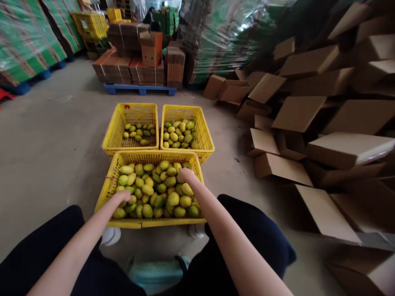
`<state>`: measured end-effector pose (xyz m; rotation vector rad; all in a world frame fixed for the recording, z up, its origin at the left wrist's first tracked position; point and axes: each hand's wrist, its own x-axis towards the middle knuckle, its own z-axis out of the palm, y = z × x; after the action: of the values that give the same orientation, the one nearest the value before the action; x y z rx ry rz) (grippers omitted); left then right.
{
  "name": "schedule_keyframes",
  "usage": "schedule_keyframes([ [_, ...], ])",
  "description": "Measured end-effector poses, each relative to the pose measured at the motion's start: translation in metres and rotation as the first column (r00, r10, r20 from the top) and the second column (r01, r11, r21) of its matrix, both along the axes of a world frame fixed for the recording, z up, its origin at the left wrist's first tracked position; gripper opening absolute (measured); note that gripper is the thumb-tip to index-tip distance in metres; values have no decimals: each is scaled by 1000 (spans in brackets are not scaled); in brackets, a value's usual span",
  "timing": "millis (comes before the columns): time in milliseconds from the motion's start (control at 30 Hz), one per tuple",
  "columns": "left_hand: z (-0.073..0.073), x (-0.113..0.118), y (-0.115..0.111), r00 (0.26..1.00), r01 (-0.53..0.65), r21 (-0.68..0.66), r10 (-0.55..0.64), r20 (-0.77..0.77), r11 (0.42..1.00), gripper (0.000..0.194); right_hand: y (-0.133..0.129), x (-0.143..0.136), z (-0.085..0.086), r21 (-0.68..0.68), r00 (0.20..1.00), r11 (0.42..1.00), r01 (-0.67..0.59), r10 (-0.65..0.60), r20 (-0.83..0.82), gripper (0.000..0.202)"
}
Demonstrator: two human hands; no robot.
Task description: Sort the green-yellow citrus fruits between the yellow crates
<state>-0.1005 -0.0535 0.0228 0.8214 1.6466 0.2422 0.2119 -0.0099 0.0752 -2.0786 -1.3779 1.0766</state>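
At the left of the grey concrete floor (77, 127), I see green-and-brown stacks wrapped in clear film (27, 41), standing on blue pallets. Right of them, beyond the crates, bundled flat brown cardboard (115, 65) and an upright orange-brown box (152, 49) sit on a blue pallet (142, 89); a person in a grey top (138, 9) is farther back. Before me is a wide yellow perforated plastic crate (154, 156), filled with oval yellow-green fruits (147, 190). My left hand (124, 196) reaches over its left side, fingers at the fruits; I cannot tell whether they close on one. Behind its far edge stand two smaller yellow crates: the left-hand one (108, 137) holds a loose scatter of the fruits, the right-hand one (206, 133) a fuller layer. A teal plastic object (157, 271) lies below the wide crate's near edge, between my knees. My right hand (186, 175) is in the wide crate near its far right corner, fingers bent down at the fruits, their grip too hidden to tell. Along the floor's right edge spreads a heap of brown cardboard boxes (299, 113), many open.
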Motion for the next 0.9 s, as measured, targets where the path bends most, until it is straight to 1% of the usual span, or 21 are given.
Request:
schedule_keyframes([
  [100, -16, 16, -1, 996, -9, 30, 11, -89, 1000, 24, -18, -10, -15, -44, 994, 999, -23, 27, 103, 22],
  [167, -24, 26, -2, 991, -5, 50, 12, -133, 999, 24, -33, -13, -20, -78, 982, 996, -42, 56, 181, 30],
  [233, -28, 33, -3, 985, 14, 68, -2, -174, 998, 25, -44, -14, -21, -117, 964, 992, -49, 78, 255, 41],
  [333, -29, 38, -8, 970, 70, 98, -45, -240, 993, 27, -54, -15, -18, -175, 932, 984, -10, 73, 355, 54],
  [400, -28, 38, -17, 955, 116, 125, -76, -287, 985, 28, -62, -17, -15, -191, 916, 981, 16, 62, 396, 61],
  [533, -25, 37, -38, 926, 193, 164, -124, -356, 967, 26, -80, -16, -10, -164, 918, 986, 4, 62, 392, 69],
  [633, -18, 37, -44, 923, 202, 165, -131, -363, 965, 28, -88, -10, -7, -125, 948, 992, 7, 33, 316, 62],
  [700, -11, 39, -43, 936, 165, 172, -99, -338, 971, 32, -89, -9, -6, -93, 975, 995, 20, 1, 220, 52],
  [767, -4, 47, -37, 959, 89, 198, -30, -282, 976, 35, -87, -13, -5, -57, 995, 998, 42, -37, 88, 42],
  [833, 2, 60, -27, 983, -20, 224, 60, -175, 974, 34, -83, -23, -4, -27, 993, 997, 75, -77, -85, 35],
  [900, 6, 75, -15, 988, -147, 200, 153, -13, 969, 27, -77, -38, -2, -35, 939, 995, 95, -101, -329, 29],
])
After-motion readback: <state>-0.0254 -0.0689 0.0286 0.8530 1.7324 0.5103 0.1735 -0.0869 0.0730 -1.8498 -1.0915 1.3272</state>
